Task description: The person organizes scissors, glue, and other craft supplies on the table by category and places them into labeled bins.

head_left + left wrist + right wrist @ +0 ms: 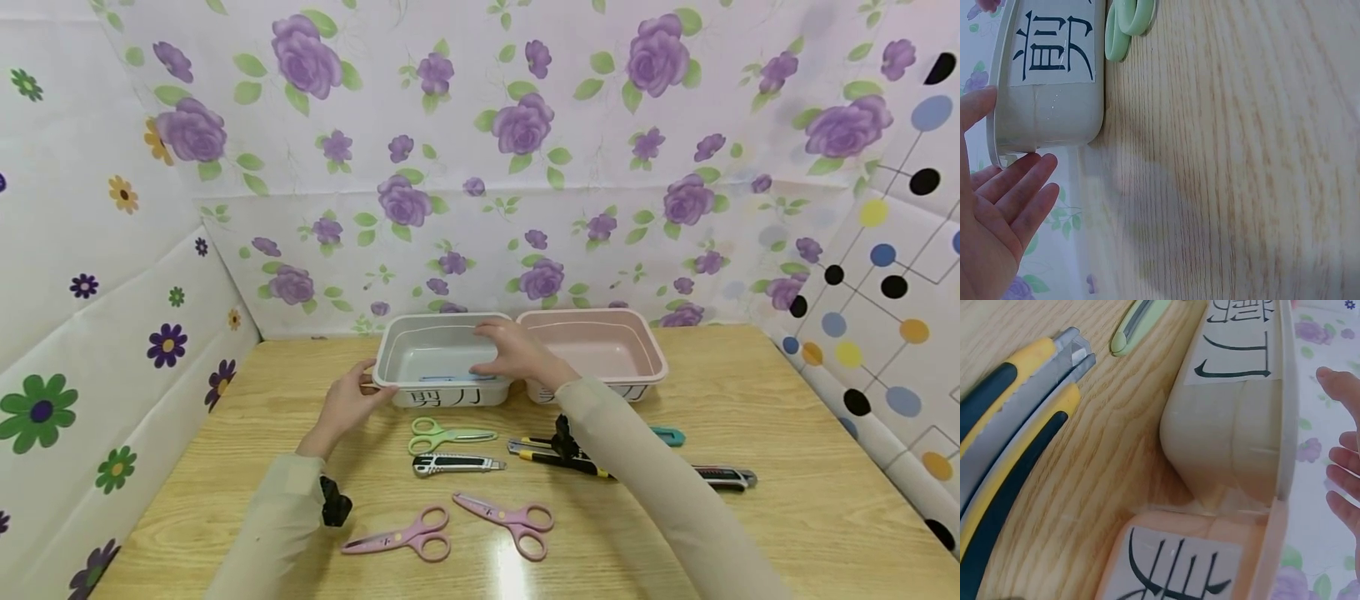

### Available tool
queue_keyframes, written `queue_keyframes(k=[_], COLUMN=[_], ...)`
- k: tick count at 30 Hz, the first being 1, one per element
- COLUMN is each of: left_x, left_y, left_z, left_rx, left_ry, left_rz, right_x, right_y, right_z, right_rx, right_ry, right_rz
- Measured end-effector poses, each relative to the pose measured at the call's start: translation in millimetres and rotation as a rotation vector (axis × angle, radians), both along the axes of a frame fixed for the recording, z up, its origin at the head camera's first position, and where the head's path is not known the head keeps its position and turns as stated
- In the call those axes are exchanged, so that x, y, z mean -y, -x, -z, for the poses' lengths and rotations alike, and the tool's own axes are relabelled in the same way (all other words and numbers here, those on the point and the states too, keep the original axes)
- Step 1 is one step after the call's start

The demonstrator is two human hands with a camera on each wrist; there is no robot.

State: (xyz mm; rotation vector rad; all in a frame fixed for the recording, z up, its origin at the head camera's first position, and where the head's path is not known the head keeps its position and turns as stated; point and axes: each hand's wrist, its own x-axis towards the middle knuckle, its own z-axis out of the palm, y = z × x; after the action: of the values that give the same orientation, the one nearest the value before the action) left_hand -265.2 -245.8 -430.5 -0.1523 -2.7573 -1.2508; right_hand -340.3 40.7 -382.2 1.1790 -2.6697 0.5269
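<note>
My left hand [348, 408] holds the left end of a grey plastic bin [397, 367], thumb at the front rim and fingers against the end wall. My right hand [517, 354] hovers over that bin's right end, thumb and fingers spread with nothing between them. A blue item [442, 379] shows inside the grey bin, mostly hidden by the front wall. Beside the bin stands a pink bin [652, 354], partly behind the right hand and forearm. Green scissors [442, 435] lie in front of the grey bin, above a silver-and-black utility knife [457, 464].
Nearer the front lie pink scissors [405, 535] and another pink pair [510, 517]. Yellow-and-black utility knives [1016, 406] lie partly under the right forearm. Farther right are a teal cutter [667, 436] and a grey-and-black knife [727, 477]. Flowered cloth [480, 167] walls the table.
</note>
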Motion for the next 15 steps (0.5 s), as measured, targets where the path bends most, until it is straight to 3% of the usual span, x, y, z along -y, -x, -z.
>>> queue_keyframes(k=[6, 15], left_x=[-0.7, -0.5], left_y=[1.1, -1.3], left_z=[-1.4, -1.7], left_rx=[-0.001, 0.006], left_ry=[-0.003, 0.007], left_rz=[0.006, 0.001], right_x=[-9, -26], right_y=[-6.6, -25.5], right_z=[-7.1, -11.4], right_rx=[0.027, 0.014], right_ry=[-0.007, -0.001], right_rz=[0.005, -0.063])
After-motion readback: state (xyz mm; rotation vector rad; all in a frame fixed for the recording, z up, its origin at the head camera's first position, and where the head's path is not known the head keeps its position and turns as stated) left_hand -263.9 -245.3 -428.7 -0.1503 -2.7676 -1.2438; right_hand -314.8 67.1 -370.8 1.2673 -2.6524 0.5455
